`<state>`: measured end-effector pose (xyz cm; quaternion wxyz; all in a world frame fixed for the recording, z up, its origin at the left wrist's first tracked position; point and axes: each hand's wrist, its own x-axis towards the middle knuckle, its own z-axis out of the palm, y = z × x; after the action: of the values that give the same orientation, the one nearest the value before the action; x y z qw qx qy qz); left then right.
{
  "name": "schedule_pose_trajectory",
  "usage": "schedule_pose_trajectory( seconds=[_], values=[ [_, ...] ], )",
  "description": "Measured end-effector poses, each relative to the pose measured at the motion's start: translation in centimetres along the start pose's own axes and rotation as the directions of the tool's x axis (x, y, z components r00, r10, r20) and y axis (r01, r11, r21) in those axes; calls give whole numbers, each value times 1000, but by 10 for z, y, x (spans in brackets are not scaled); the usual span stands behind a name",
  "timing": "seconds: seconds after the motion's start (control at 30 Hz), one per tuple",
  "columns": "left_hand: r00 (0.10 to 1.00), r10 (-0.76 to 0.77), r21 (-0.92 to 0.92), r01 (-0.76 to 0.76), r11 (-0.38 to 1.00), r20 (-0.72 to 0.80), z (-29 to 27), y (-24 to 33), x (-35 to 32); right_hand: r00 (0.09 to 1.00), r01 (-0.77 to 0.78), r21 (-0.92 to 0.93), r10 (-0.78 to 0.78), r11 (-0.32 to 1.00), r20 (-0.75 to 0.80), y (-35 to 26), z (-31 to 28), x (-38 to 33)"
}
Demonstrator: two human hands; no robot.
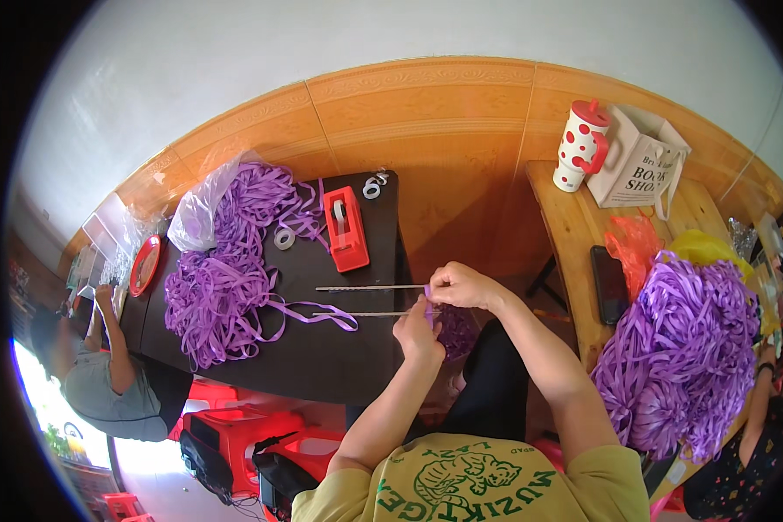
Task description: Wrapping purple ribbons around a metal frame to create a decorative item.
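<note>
Purple ribbon (428, 296) is held between the two bare hands, just off the right-hand edge of the dark desk (317, 370), at the near ends of two thin metal rods (370, 287) that lie side by side, well apart from each other, and point out over the desktop. By the right hand (461, 285) the ribbon is pinched beside the upper rod, its fingers bent and brought together at the tips; by the left hand (418, 332), near the lower rod, it is clamped with the thumb raised along it (whether a rod is gripped too cannot be told). On the dark desk a tangled heap of purple ribbon (213, 296) is spread, a loose strand being trailed from it to the lower rod. Behind the rods are placed a red tape dispenser (348, 233) and a small tape roll (284, 237), and the heap is partly covered by a clear plastic bag (202, 213). By the wooden desk (570, 217) at the right are borne a red-dotted tumbler (580, 143), a cream bag (631, 165), a black phone (609, 283) and a second purple heap (679, 348).
</note>
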<state>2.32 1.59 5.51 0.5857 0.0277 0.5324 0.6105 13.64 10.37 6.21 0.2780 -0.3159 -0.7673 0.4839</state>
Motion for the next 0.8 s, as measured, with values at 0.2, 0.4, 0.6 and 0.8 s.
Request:
schedule_pose_trajectory(
  seconds=[0.2, 0.4, 0.6, 0.8],
  values=[
    [1000, -9, 25, 9, 1000, 15, 0, 0, 2, 990, -126, 32, 124, 991, 59, -8, -21, -14],
    [1000, -2, 18, 1, 1000, 29, -3, 0, 1, 963, -254, 386, 267, 887, 19, -19, -16, -27],
    [999, 6, 33, -7, 999, 38, 1, 3, -3, 943, -200, 586, 317, 785, -102, 5, 0, -47],
    [1000, 6, 27, -6, 1000, 14, 2, 4, -4, 947, -195, 560, 303, 805, -107, 1, 15, -52]
  ],
)
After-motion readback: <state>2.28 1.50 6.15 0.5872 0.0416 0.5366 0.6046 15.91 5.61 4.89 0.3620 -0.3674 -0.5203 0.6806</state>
